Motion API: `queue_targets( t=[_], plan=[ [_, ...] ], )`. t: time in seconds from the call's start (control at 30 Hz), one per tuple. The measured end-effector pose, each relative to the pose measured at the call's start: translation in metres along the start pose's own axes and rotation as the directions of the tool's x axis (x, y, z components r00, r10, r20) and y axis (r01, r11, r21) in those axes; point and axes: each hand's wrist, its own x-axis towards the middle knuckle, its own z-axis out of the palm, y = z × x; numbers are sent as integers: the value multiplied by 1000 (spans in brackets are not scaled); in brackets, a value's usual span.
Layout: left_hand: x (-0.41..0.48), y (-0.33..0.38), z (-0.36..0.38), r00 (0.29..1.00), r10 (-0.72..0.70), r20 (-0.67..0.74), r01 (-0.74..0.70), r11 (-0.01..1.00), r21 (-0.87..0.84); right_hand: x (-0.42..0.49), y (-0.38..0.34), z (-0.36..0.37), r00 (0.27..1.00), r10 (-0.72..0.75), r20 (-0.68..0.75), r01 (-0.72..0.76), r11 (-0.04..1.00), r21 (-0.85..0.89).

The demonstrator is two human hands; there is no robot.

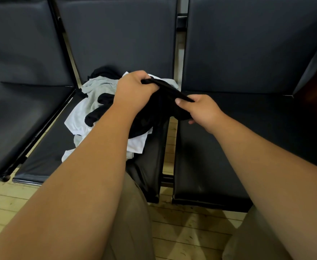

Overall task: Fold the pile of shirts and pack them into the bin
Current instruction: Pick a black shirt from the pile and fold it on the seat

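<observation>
Black padded seats stand in a joined row on a pale wooden floor [182,231], each with an upright backrest [120,34]. The middle seat [47,152] carries the work.

Black shirt [167,107]: it is held above the right part of the middle seat, over the pile, bunched and unfolded. One edge runs as a taut band between the two hands. The rest hangs below in a loose mass and appears to touch the pile.

Left hand [135,89]: the fingers are curled tight round the far end of the band.

Right hand [201,109]: thumb on top and fingers beneath pinch the near end of the band, above the gap between the seats.

Pile of shirts [94,102]: white, grey and black garments lie heaped and tangled toward the back of the middle seat. None appears folded. The right seat [229,147] lies just beside it, across a narrow gap. The bin is not in view.

Step in hand, as judged: separating one shirt from the pile and finding an edge to spread it by. The task appears to be near its start.

Next move calls for:
1. Lifting the shirt clear of the pile.
2. Working the hands apart along the edge until the cloth hangs flat.
3. Laying it on a flat surface; the right seat is the nearest candidate.

Caution: black cloth on black padding gives little contrast, so hems and sleeves may need finding by touch.
</observation>
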Motion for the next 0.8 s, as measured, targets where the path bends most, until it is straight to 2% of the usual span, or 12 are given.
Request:
queue_targets(
  t=[0.07, 0.17, 0.27, 0.47, 0.67, 0.8],
  plan=[
    [-4, 4, -5, 1000, 0, 6, 1, 999, -44, -7, -3, -6, 997, 29, -70, -14, 979, 201],
    [-13, 19, -16, 1000, -10, 13, 12, 986, -164, -25, -16, -16, 991, 64, -116, 8, 842, 540],
    [-25, 47, -30, 1000, 6, 6, -4, 956, -294, -47, -36, -25, 987, 43, -155, 78, 716, 693],
    [-49, 122, -73, 997, 79, 17, -62, 884, -464, -96, -110, -51, 971, -60, -230, 217, 617, 756],
    [-80, 215, -121, 973, 211, 99, -120, 817, -565, -151, -198, -90, 909, -136, -395, 389, 618, 683],
    [-108, 270, -143, 950, 274, 149, -107, 735, -670, -190, -243, -118, 852, -165, -498, 476, 643, 600]
  ],
)
